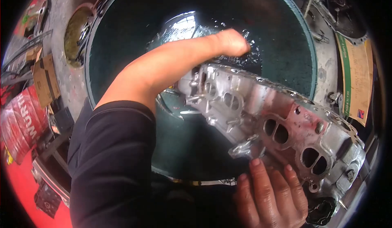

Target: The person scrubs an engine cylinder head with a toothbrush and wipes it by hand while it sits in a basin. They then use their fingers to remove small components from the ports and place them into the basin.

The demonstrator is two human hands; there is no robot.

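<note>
In the head view, a cylinder head [254, 99] is jutting over a round tub [288, 44]. The left hand [234, 43] is reaching beyond it, finger state impossible to tell; the right hand [274, 197] is touching it, fingers slightly spread.

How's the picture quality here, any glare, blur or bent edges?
Head view: bright glare on the liquid inside the drum; head view: left hand looks slightly soft, metal casting clearer; head view: strong fisheye curving, corners fading to black.
</note>
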